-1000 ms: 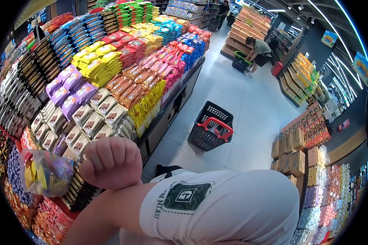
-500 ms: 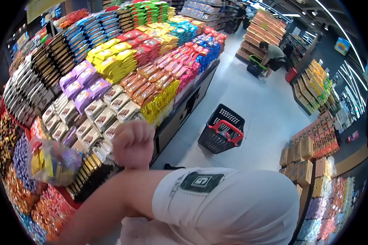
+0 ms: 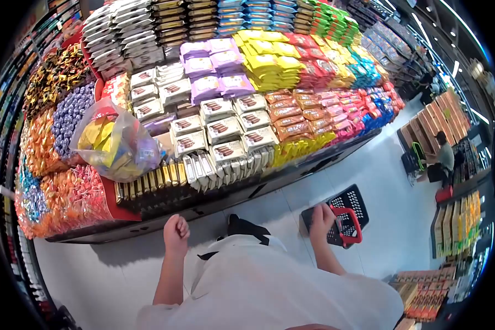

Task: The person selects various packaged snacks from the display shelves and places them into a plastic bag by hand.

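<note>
My left hand (image 3: 176,234) is curled closed in front of the display counter, low over the floor, with nothing showing in it. My right hand (image 3: 321,220) is also closed, its fingers bent inward, and no object shows in it. It overlaps the black shopping basket (image 3: 355,199) in view, beside the raised red handle (image 3: 359,225); I see no grip on that handle. A clear plastic bag (image 3: 133,159) with yellow and purple packets inside rests on the display, ahead and left of my left hand.
White biscuit packs (image 3: 229,150), purple packs (image 3: 206,65), yellow packs (image 3: 267,60) and brown packs (image 3: 286,113) fill the counter. Loose wrapped candies (image 3: 71,190) lie at the left. A person (image 3: 443,159) bends by another basket (image 3: 411,162) in the aisle at right.
My view has swung right and down, so the display and basket sit differently. The sleeve and forearm crossing the front have dropped away; both hands now hang apart, low in front of me.
</note>
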### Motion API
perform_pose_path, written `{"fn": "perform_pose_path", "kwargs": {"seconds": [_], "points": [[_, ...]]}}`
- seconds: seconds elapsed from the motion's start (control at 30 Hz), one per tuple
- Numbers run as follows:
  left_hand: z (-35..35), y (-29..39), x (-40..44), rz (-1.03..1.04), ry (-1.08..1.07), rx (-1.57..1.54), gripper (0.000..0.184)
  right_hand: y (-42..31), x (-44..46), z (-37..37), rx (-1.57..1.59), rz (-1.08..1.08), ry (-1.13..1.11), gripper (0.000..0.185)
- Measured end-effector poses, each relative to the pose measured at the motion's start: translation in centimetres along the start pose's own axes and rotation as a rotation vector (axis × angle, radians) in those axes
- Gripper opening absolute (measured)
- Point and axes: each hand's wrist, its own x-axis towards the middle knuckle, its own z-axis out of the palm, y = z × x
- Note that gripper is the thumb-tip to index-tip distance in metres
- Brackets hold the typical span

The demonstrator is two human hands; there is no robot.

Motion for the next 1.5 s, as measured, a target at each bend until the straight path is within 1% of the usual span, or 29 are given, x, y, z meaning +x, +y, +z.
{"fn": "perform_pose_path", "kwargs": {"seconds": [0.07, 0.1, 0.13, 0.17, 0.2, 0.23, 0.33, 0.37, 0.43, 0.5, 0.57, 0.63, 0.7, 0.77, 0.83, 0.93, 0.97, 1.0, 1.03, 1.07, 1.1, 1.13, 1.17, 1.2, 1.23, 1.27, 1.3, 1.37, 1.5], "points": [[-0.4, -0.1, -1.0, -0.049, 0.123, 0.029, 0.038, -1.1, -1.1, -1.7, 0.018, -0.007, -0.085, 0.037], [0.4, -0.3, -0.6, -0.041, 0.092, 0.047, 0.037, -1.5, -0.9, -1.3, 0.026, 0.014, -0.099, 0.037], [1.8, -0.2, 0.1, -0.022, 0.060, 0.065, 0.037, -1.9, -0.1, 0.0, 0.003, -0.063, -0.124, 0.035], [4.0, 0.1, 0.9, -0.019, 0.025, 0.094, 0.037, -2.0, 0.8, 1.6, -0.015, -0.141, -0.151, 0.034], [6.1, 0.1, 2.2, 0.040, -0.058, 0.157, 0.037, -1.3, 1.7, 3.8, 0.080, -0.092, -0.212, 0.031], [8.4, 0.1, 3.3, 0.109, -0.073, 0.200, 0.037, -2.2, 2.7, 6.8, 0.077, -0.150, -0.274, 0.029], [14.9, 1.6, 5.6, 0.264, -0.183, 0.407, 0.034, -7.5, 5.9, 14.2, 0.206, -0.397, -0.582, 0.022], [16.7, 2.5, 5.7, 0.282, -0.210, 0.433, 0.032, -9.8, 6.9, 15.8, 0.242, -0.387, -0.625, 0.022], [18.4, 3.1, 6.7, 0.461, -0.288, 0.518, 0.029, -13.5, 8.9, 18.2, 0.375, -0.890, -0.682, 0.020], [18.8, 4.5, 7.2, 0.475, -0.274, 0.570, 0.028, -14.1, 9.7, 19.6, 0.451, -0.877, -0.704, 0.019], [18.3, 5.1, 7.3, 0.424, -0.206, 0.546, 0.026, -13.2, 10.0, 20.3, 0.497, -0.761, -0.728, 0.020], [16.6, 5.3, 7.4, 0.471, -0.159, 0.565, 0.025, -10.0, 9.7, 21.2, 0.527, -0.687, -0.737, 0.021], [15.0, 5.6, 6.8, 0.499, 0.015, 0.601, 0.025, -6.0, 9.3, 21.3, 0.449, -0.430, -0.731, 0.025], [13.0, 5.9, 6.2, 0.488, 0.107, 0.555, 0.022, -4.5, 9.3, 20.9, 0.419, -0.299, -0.740, 0.026], [12.2, 6.4, 5.2, 0.601, 0.223, 0.554, 0.020, -3.9, 10.9, 20.6, 0.350, -0.339, -0.734, 0.025], [12.5, 11.9, 2.2, 0.886, 0.302, 0.683, 0.006, -8.1, 16.8, 20.1, 0.407, -0.594, -0.699, 0.027], [13.5, 14.4, 1.1, 1.035, 0.348, 0.734, 0.015, -10.6, 18.7, 19.9, 0.461, -0.667, -0.642, 0.028], [13.8, 16.7, 0.1, 1.273, 0.412, 0.829, 0.029, -12.4, 20.2, 19.6, 0.563, -0.684, -0.579, 0.028], [14.2, 19.9, -2.0, 1.445, 0.398, 0.836, 0.038, -14.2, 21.5, 19.2, 0.656, -0.704, -0.511, 0.029], [15.7, 23.4, -5.7, 1.502, 0.562, 1.140, 0.049, -16.5, 22.5, 18.9, 0.684, -0.819, -0.505, 0.029], [20.1, 25.4, -7.1, 1.486, 0.535, 1.089, 0.049, -18.7, 23.1, 18.1, 0.705, -0.939, -0.504, 0.030], [25.1, 27.0, -8.1, 1.908, 0.218, 1.055, 0.069, -20.2, 23.8, 16.7, 0.669, -1.049, -0.504, 0.030], [27.1, 27.5, -8.4, 2.322, -0.114, 0.971, 0.094, -21.9, 24.5, 15.7, 0.645, -1.160, -0.512, 0.031], [28.2, 28.0, -9.6, 2.484, -0.304, 0.981, 0.093, -24.5, 24.2, 15.0, 0.654, -1.275, -0.495, 0.029], [29.0, 28.4, -10.7, 2.513, -0.375, 1.027, 0.093, -27.4, 23.5, 14.2, 0.678, -1.378, -0.472, 0.028], [29.3, 28.9, -11.6, 2.537, -0.424, 1.046, 0.093, -30.0, 24.6, 11.7, 0.680, -1.492, -0.719, 0.027], [29.4, 29.4, -12.2, 2.549, -0.449, 1.060, 0.093, -32.9, 24.2, 10.5, 0.670, -1.613, -0.735, 0.026], [29.3, 30.6, -12.8, 2.551, -0.523, 1.076, 0.093, -36.3, 23.1, 10.4, 0.624, -1.811, -0.628, 0.026], [28.6, 32.8, -12.8, 2.567, -0.589, 1.076, 0.092, -39.1, 21.9, 11.5, 0.567, -1.945, -0.490, 0.025]]}}
